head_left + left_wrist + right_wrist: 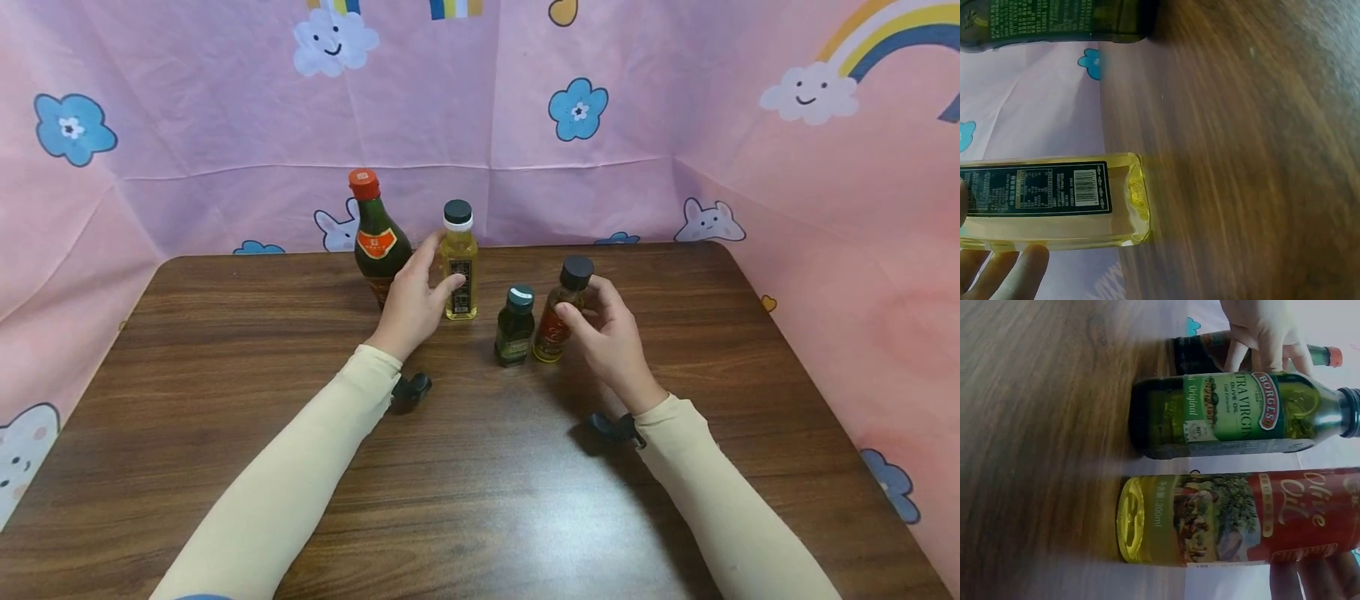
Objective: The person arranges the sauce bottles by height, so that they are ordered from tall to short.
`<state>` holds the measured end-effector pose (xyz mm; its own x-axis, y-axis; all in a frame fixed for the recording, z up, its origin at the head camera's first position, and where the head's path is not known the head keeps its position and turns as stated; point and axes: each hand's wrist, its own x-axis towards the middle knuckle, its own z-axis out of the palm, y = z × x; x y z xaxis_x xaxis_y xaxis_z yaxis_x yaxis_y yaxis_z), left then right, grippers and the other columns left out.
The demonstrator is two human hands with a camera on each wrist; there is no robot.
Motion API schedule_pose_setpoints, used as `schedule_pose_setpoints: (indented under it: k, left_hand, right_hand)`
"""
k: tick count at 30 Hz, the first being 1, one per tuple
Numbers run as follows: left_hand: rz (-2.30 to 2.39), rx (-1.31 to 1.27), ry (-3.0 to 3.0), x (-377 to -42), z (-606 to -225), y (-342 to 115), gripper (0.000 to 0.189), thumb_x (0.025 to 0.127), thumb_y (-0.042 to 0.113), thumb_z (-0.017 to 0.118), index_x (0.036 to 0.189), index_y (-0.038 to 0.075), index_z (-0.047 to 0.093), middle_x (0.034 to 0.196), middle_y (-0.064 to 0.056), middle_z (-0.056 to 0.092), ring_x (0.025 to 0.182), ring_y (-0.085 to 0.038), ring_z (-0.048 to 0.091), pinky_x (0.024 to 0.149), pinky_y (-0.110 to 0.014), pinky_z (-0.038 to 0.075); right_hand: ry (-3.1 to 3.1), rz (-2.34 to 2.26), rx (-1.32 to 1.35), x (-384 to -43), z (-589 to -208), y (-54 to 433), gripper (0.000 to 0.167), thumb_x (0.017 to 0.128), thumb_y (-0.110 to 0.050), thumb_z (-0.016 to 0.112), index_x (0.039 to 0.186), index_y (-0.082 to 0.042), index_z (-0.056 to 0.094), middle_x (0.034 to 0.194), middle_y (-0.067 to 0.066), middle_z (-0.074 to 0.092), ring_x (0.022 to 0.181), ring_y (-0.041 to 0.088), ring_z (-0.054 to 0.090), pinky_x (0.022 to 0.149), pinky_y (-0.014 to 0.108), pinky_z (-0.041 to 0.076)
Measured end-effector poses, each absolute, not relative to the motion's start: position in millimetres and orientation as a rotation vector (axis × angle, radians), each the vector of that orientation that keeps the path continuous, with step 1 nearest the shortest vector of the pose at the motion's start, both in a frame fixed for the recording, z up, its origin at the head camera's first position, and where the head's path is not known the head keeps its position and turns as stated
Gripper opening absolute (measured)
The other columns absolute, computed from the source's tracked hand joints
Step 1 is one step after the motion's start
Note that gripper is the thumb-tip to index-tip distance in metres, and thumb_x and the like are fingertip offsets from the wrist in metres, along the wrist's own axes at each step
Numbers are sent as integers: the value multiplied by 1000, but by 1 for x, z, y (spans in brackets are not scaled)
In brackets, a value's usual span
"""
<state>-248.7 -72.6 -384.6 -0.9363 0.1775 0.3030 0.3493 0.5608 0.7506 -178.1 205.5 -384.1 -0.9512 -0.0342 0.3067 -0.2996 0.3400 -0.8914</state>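
Note:
My left hand grips a clear square-sided bottle of yellow oil with a dark cap and white collar. In the left wrist view, fingers lie along one side of this oil bottle, near its black barcode label. A red-labelled olive oil bottle with a black cap is held by my right hand, thumb in front and fingers behind. Close beside it stands a small dark green olive oil bottle; its green label faces the right wrist camera, reading "Borges". All these bottles are upright.
A tall dark bottle with a red cap stands behind my left hand, which partly hides it. Brown wood-grain tabletop lies under everything. A pink and purple patterned cloth hangs at the back and sides.

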Motion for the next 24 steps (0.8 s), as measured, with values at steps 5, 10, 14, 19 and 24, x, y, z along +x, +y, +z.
schedule_pose_setpoints:
  k: [5, 10, 14, 19, 24]
  left_hand:
    - [-1298, -454, -2605, -249, -385, -73, 70, 102, 28, 66, 163, 20, 31, 162, -9, 42, 146, -28, 43, 117, -49, 39]
    - [-1286, -452, -2614, -250, -385, -73, 71, 102, 29, 66, 163, 20, 31, 162, -9, 41, 148, -29, 41, 119, -49, 36]
    - [-1293, -459, -2617, -251, -385, -73, 71, 102, 29, 66, 163, 21, 30, 163, -8, 40, 148, -28, 40, 120, -50, 35]
    - [-1306, -468, -2610, -252, -385, -73, 71, 102, 29, 67, 163, 22, 31, 162, -7, 41, 148, -28, 40, 118, -50, 37]
    - [-1310, -462, -2610, -252, -385, -74, 71, 102, 28, 67, 163, 22, 32, 161, -8, 42, 147, -28, 42, 117, -50, 39]
  right_hand:
    - [-2370, 1665, 310, -179, -383, 207, 33, 102, -14, 68, 131, -1, 59, 123, 15, 64, 119, 27, 64, 104, 47, 50]
    - [-2376, 1669, 332, -179, -380, 209, 31, 102, -12, 67, 129, 0, 60, 123, 17, 65, 119, 29, 64, 106, 50, 49]
    - [-2390, 1658, 331, -179, -381, 210, 31, 102, -14, 67, 129, 0, 60, 124, 17, 65, 120, 29, 64, 106, 50, 49]
    - [-2395, 1648, 317, -178, -380, 210, 31, 102, -15, 67, 129, -2, 61, 123, 15, 66, 118, 26, 65, 106, 47, 50]
    - [-2413, 1628, 324, -179, -379, 210, 32, 103, -16, 66, 131, -1, 61, 123, 15, 68, 117, 25, 66, 105, 44, 51]
